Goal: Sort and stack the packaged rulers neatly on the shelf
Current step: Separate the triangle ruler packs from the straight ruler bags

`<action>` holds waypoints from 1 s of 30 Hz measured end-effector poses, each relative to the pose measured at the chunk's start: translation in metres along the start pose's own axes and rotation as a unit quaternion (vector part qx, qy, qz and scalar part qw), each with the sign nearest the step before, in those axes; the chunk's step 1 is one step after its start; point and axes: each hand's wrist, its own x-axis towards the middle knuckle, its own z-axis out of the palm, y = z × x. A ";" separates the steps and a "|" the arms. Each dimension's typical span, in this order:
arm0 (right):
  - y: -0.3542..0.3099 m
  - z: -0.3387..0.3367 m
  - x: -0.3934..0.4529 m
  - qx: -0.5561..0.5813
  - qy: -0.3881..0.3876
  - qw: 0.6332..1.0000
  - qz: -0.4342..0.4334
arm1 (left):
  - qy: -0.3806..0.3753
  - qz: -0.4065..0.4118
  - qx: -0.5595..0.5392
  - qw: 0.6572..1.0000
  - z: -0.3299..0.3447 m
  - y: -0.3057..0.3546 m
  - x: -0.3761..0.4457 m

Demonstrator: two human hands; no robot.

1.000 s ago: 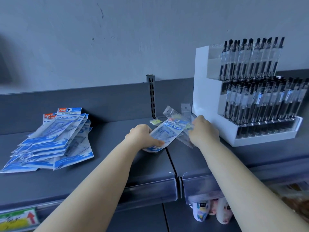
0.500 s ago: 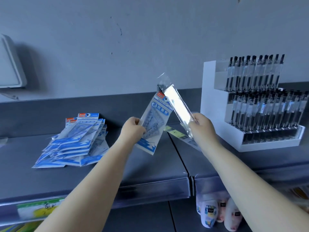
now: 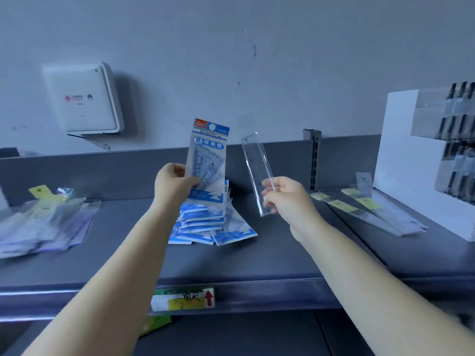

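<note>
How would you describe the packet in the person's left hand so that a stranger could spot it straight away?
Start at the grey shelf and find the pile of blue packets in its middle. Just above that pile, the left hand holds up one blue-and-white packet marked GEOMETRIC. Unlike the clear sleeve in the right hand, it is printed.

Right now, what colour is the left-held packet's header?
Blue and white, on the geometric set packet; head view.
</note>
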 end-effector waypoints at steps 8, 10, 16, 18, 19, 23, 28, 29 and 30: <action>-0.017 0.052 0.003 0.007 -0.003 1.000 -0.004 | -0.090 -0.001 0.332 0.939 -0.014 -0.040 0.019; -0.020 0.065 0.003 0.014 -0.008 1.000 -0.005 | -0.077 0.034 0.328 0.941 -0.021 -0.041 0.024; -0.029 0.124 0.003 0.003 -0.052 0.999 0.001 | -0.007 0.138 0.358 0.923 -0.099 -0.051 0.039; -0.033 0.158 0.002 -0.008 -0.088 0.996 0.017 | 0.010 0.157 0.382 0.911 -0.140 -0.060 0.044; -0.035 0.176 0.002 -0.016 -0.108 0.994 0.027 | 0.019 0.161 0.388 0.908 -0.161 -0.066 0.046; -0.039 0.250 -0.001 -0.017 -0.178 0.981 0.073 | 0.051 0.147 0.448 0.881 -0.237 -0.083 0.048; -0.057 0.326 -0.011 0.046 -0.210 0.975 0.052 | 0.058 0.121 0.497 0.857 -0.303 -0.095 0.049; -0.062 0.337 -0.010 0.054 -0.206 0.976 0.050 | 0.057 0.116 0.505 0.854 -0.312 -0.097 0.050; -0.066 0.345 -0.010 0.052 -0.205 0.976 0.055 | 0.053 0.111 0.512 0.850 -0.319 -0.100 0.051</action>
